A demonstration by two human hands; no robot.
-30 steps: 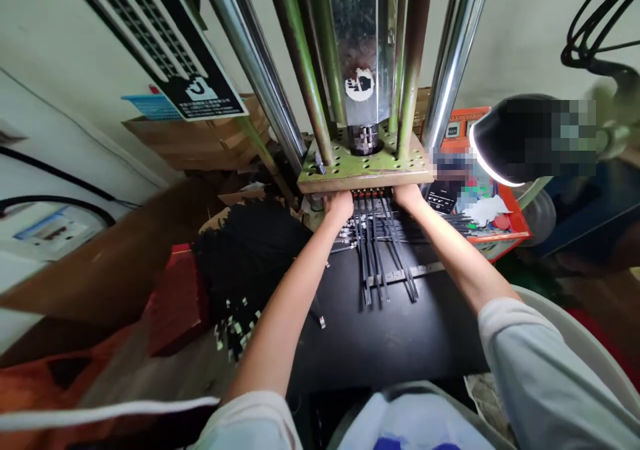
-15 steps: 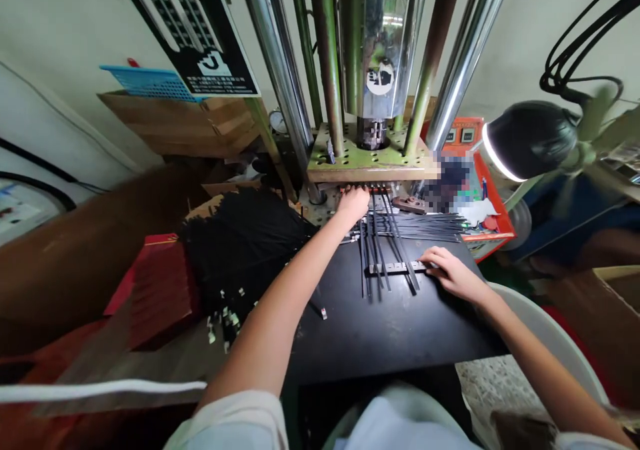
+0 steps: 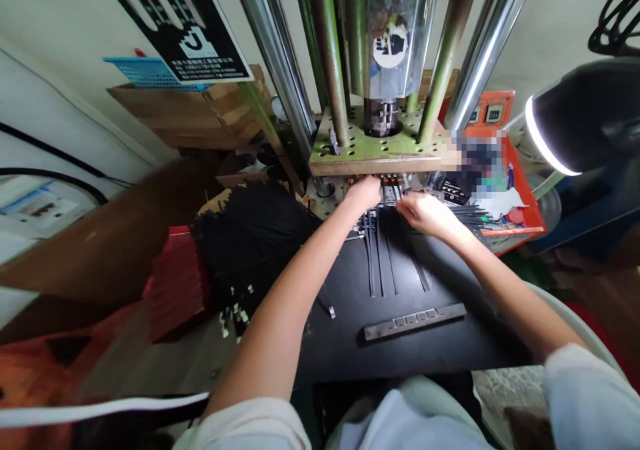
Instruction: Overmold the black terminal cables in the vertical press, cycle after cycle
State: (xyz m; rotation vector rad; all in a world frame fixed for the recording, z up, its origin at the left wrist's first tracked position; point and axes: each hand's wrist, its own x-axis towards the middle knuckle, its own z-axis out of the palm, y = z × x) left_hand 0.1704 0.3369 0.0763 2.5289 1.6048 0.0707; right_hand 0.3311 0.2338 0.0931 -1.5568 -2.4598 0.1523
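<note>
Left hand (image 3: 367, 190) and right hand (image 3: 423, 211) are crowding the strips (image 3: 371, 263)

From where I'm standing, both arms are slanting forward over the black table (image 3: 340, 360). The left hand is bending in just below the front edge of the thick plate (image 3: 377, 163), its fingers curling away from me; I can't tell whether they are closing on anything. The right hand is hovering just beside it, a narrow gap separating the two. Its fingers are bunching together near the upper part of the strips, but whether they are pinching one I can't see.

The strips are running out from under the plate and lying toward the person, their free ends spreading over the tabletop. Nearer the person, a metal bar (image 3: 415, 321) is lying by itself, tilting slightly up to the right, well apart from both hands.

On the left, a big black heap (image 3: 260, 237) is spilling beside a red box (image 3: 177, 293). On the right, an orange tray (image 3: 535, 213) is holding odds and ends, and a lamp (image 3: 580, 117) is shining from above it. Behind, a blue basket (image 3: 150, 73) is sitting on a carton (image 3: 200, 117).
</note>
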